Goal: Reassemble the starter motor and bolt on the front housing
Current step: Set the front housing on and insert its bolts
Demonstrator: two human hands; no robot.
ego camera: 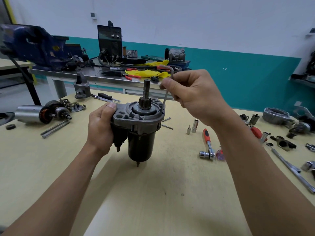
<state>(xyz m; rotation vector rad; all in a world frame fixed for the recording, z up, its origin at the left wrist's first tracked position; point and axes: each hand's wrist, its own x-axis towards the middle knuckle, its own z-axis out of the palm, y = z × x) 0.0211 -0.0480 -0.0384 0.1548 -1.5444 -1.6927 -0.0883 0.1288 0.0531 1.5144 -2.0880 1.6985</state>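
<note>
- Black cylindrical starter motor (141, 143), grey cast-metal front housing (136, 117) on top, is upright over the pale wooden table (153, 193)
- Round its left side the left hand (100, 128) curls its grip
- With a pinching grip the right hand (192, 96) holds a thin L-shaped steel hex key (164, 99), tip at the housing's right rim
- Beside it lies a red-handled ratchet (208, 143)
</note>
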